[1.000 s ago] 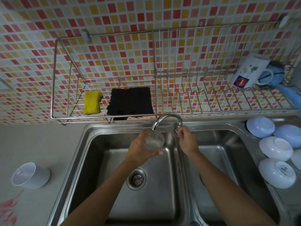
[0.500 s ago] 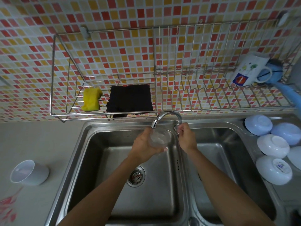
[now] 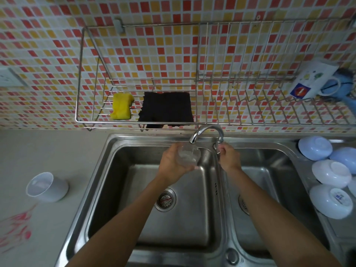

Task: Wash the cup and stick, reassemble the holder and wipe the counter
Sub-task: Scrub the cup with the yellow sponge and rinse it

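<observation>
The left hand (image 3: 173, 166) wraps its fingers around the clear cup (image 3: 188, 156) and holds it under the tap (image 3: 207, 132), over the left sink (image 3: 134, 189), likely to catch water. The right hand (image 3: 228, 158) pinches the tap handle (image 3: 217, 146). I count 1 white holder (image 3: 47, 186), 1 yellow sponge (image 3: 121, 106), 5 bowls (image 3: 331, 173).
</observation>
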Available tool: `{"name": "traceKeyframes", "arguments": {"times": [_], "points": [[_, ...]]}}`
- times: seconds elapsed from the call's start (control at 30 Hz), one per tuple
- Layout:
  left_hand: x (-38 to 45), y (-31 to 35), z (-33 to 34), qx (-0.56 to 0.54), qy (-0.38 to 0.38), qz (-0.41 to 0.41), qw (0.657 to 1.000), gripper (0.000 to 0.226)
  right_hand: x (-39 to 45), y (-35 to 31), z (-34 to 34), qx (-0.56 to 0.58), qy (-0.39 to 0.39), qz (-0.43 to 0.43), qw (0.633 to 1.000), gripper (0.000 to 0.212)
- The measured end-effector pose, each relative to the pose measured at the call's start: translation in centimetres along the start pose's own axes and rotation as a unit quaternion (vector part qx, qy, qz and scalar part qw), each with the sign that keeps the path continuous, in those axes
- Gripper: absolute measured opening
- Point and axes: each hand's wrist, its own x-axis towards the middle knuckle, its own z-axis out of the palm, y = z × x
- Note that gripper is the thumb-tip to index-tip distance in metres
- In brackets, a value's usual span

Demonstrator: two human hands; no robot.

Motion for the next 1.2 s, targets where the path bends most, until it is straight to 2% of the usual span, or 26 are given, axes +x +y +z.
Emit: {"name": "traceKeyframes", "arguments": {"times": [0.07, 0.2, 0.27, 0.33, 0.43, 0.53, 0.63, 0.8, 1.2], "points": [[-0.1, -0.1, 0.3, 0.009, -0.018, 0.008, 1.000, 0.086, -0.2, -0.4, -0.4, -0.009, 0.000, -0.008, 1.000, 0.021], [-1.1, -0.1, 0.4, 0.032, 0.000, 0.024, 0.999, 0.085, -3.4, -0.5, -0.7, -0.027, 0.034, -0.013, 0.999, 0.038], [-2.0, -0.8, 0.3, 0.050, -0.016, 0.033, 0.998, 0.084, -6.6, 0.2, 0.1, -0.043, 0.031, -0.056, 0.997, 0.045], [-3.1, -1.9, 0.1, 0.056, -0.028, 0.032, 0.998, 0.081, -10.0, 2.2, 1.5, -0.081, -0.001, -0.121, 0.989, 0.044], [-4.8, -4.2, -0.4, 0.086, -0.044, 0.019, 0.995, 0.080, -14.7, 6.0, 3.8, -0.170, -0.096, -0.146, 0.970, 0.050], [-6.2, -6.1, -0.6, 0.140, -0.080, -0.032, 0.986, 0.082, -17.4, 8.3, 4.9, -0.250, -0.109, -0.189, 0.943, 0.054], [-7.0, -7.9, -0.8, 0.234, -0.104, -0.071, 0.964, 0.082, -17.6, 8.3, 4.8, -0.263, -0.091, -0.192, 0.941, 0.052], [-7.8, -9.9, -1.0, 0.352, -0.134, -0.087, 0.922, 0.085, -17.8, 7.8, 4.3, -0.266, -0.090, -0.187, 0.942, 0.053], [-7.7, -11.4, -0.5, 0.524, -0.163, -0.047, 0.835, 0.089, -17.7, 8.0, 4.7, -0.262, -0.073, -0.199, 0.941, 0.062]]}}
